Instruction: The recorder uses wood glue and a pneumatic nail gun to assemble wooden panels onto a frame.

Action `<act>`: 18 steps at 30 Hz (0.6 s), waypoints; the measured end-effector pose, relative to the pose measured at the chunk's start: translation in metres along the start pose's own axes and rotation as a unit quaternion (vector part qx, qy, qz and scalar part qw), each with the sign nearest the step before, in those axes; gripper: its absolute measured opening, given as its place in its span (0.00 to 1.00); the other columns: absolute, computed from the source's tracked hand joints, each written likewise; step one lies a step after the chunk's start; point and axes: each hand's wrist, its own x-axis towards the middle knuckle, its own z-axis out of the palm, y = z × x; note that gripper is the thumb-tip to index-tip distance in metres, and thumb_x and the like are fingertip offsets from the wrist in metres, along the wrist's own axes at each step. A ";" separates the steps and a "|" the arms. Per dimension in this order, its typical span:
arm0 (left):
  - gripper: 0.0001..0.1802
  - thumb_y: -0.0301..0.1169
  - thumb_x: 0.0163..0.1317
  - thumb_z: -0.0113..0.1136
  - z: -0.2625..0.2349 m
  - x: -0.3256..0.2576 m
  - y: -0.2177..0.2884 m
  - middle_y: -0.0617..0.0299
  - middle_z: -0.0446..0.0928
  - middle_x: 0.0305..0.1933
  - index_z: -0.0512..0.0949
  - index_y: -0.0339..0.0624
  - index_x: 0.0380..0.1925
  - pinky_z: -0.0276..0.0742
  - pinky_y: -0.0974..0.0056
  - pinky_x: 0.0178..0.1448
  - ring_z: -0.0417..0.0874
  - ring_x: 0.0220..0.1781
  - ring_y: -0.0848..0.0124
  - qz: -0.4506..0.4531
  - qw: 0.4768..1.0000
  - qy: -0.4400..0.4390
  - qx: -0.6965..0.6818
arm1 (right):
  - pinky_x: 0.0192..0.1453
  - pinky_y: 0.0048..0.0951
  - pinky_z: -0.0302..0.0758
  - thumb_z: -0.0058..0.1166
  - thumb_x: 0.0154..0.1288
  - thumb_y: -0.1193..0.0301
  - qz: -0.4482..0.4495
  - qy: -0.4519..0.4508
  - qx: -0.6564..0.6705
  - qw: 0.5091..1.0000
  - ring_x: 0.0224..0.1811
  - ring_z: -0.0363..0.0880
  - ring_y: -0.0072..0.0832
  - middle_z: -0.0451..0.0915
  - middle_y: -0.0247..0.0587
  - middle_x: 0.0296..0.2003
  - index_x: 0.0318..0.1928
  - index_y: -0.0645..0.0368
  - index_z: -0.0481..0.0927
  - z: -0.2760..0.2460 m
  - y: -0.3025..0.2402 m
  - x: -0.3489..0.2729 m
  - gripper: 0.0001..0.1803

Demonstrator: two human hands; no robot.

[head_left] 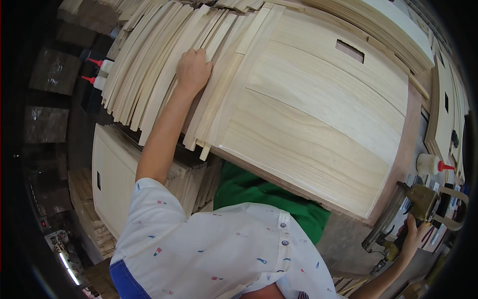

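My left hand [193, 70] is closed with curled fingers on a pale wooden strip [215, 46] at the right side of a large row of strips [144, 60]; the fingertips are partly hidden. In my right hand [412, 238] is a nail gun [423, 202], its hose end hanging below the grip, at the right end of the workbench. Between the hands lies a flat wooden panel [308, 112] made of wide boards, with a rectangular cutout [350, 51] near its far right corner. A thin white line, like glue, runs along its near and right edges.
A white squeeze bottle with a red tip [429, 163] is beside the nail gun. Two similar bottles [102, 74] stand left of the strips. Stacked panels [393, 35] lie behind, more [443, 104] at the right, and others [117, 169] lean below the strips at left.
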 end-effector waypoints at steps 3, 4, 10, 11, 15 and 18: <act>0.19 0.35 0.52 0.64 0.005 0.008 0.001 0.46 0.77 0.39 0.79 0.36 0.43 0.76 0.51 0.48 0.79 0.42 0.49 -0.017 0.999 -0.001 -0.032 | 0.20 0.24 0.67 0.55 0.65 0.67 0.001 -0.008 -0.012 1.000 0.16 0.69 0.20 0.70 0.33 0.22 0.37 0.64 0.73 -0.004 -0.004 -0.003 0.12; 0.19 0.35 0.52 0.64 0.003 0.013 0.002 0.46 0.77 0.39 0.79 0.36 0.43 0.76 0.51 0.48 0.79 0.42 0.49 -0.008 0.999 0.000 -0.037 | 0.20 0.24 0.67 0.55 0.65 0.67 0.006 0.000 -0.011 1.000 0.16 0.69 0.20 0.70 0.33 0.22 0.37 0.64 0.73 -0.002 -0.005 -0.004 0.12; 0.20 0.30 0.59 0.59 -0.049 0.051 0.083 0.53 0.75 0.44 0.77 0.37 0.52 0.73 0.60 0.52 0.77 0.45 0.59 0.123 0.948 0.089 -0.279 | 0.19 0.25 0.67 0.54 0.63 0.69 0.003 0.010 -0.005 1.000 0.16 0.70 0.21 0.71 0.35 0.22 0.35 0.64 0.71 0.008 -0.016 -0.005 0.11; 0.18 0.28 0.61 0.58 -0.041 0.063 0.111 0.53 0.75 0.45 0.77 0.38 0.52 0.73 0.59 0.52 0.76 0.47 0.58 0.196 0.931 0.113 -0.286 | 0.18 0.25 0.67 0.54 0.63 0.69 0.007 0.016 -0.005 1.000 0.15 0.70 0.22 0.70 0.35 0.22 0.35 0.64 0.70 0.007 -0.011 -0.005 0.10; 0.15 0.22 0.62 0.55 -0.011 0.106 0.214 0.51 0.74 0.47 0.77 0.37 0.49 0.71 0.59 0.58 0.73 0.53 0.54 0.379 0.861 0.110 -0.321 | 0.17 0.25 0.66 0.53 0.62 0.71 -0.003 0.000 0.004 1.000 0.14 0.70 0.23 0.70 0.36 0.22 0.36 0.65 0.71 0.006 -0.016 -0.008 0.09; 0.14 0.21 0.60 0.53 0.010 0.125 0.280 0.53 0.74 0.47 0.77 0.39 0.47 0.71 0.57 0.58 0.72 0.54 0.55 0.431 0.828 0.099 -0.344 | 0.17 0.25 0.66 0.53 0.62 0.71 0.022 0.033 0.016 0.999 0.14 0.70 0.23 0.70 0.37 0.23 0.37 0.66 0.71 0.011 -0.020 -0.013 0.10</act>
